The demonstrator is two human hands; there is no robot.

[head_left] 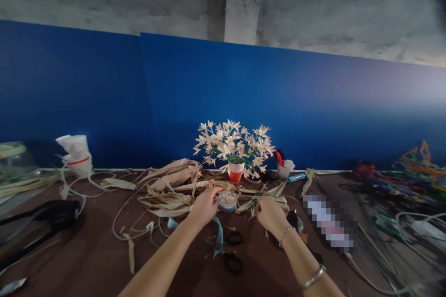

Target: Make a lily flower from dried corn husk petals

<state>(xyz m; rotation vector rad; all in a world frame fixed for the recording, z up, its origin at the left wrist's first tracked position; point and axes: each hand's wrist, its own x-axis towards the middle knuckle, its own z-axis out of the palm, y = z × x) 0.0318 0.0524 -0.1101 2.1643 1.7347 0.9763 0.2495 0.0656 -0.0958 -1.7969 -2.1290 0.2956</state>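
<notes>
Tabletop: bare brown room between my forearms, where I can pull back
Scissors: in that gap, blue ribbon just left of them
Flower pot: straight ahead, its wide blooms in my way, blue partition walling me off behind
Husks: heaped beyond my left hand, white cable looping farther left

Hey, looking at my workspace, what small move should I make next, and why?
I'd probably slide the scissors a little aside. Their black handles lie between your forearms, close to the blue ribbon, which could snag on them. Your left hand is near that ribbon, while your right hand is by the dry strips.
</notes>
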